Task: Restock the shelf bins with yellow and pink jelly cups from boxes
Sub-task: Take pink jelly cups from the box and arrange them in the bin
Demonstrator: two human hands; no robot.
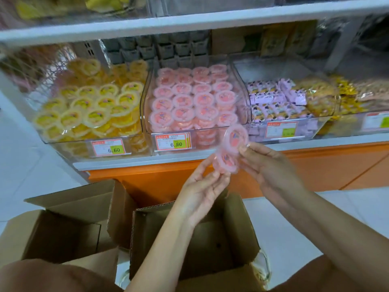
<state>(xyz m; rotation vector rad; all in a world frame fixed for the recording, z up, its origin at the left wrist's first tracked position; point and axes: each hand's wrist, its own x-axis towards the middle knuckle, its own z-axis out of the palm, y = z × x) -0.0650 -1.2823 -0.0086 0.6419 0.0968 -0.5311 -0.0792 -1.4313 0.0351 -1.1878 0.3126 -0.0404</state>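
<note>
A clear shelf bin [147,131] holds several pink jelly cups [189,98] in rows. Left of it, another clear bin [69,144] is piled with yellow jelly cups [94,102]. In front of the pink bin, my right hand [271,165] pinches one pink jelly cup [236,137] by its rim. Just below, my left hand [202,186] holds a second pink jelly cup [226,163] at its fingertips. Both cups are motion-blurred. Two open cardboard boxes stand on the floor below: one [237,224] under my arms, one [63,230] to the left. Neither box shows cups inside.
Bins of purple wrapped snacks [273,102] and golden packets [322,98] fill the shelf to the right. Price tags [173,142] front the bins. An orange cabinet base [315,165] runs under the white shelf edge. My knees [42,277] frame the boxes on a white floor.
</note>
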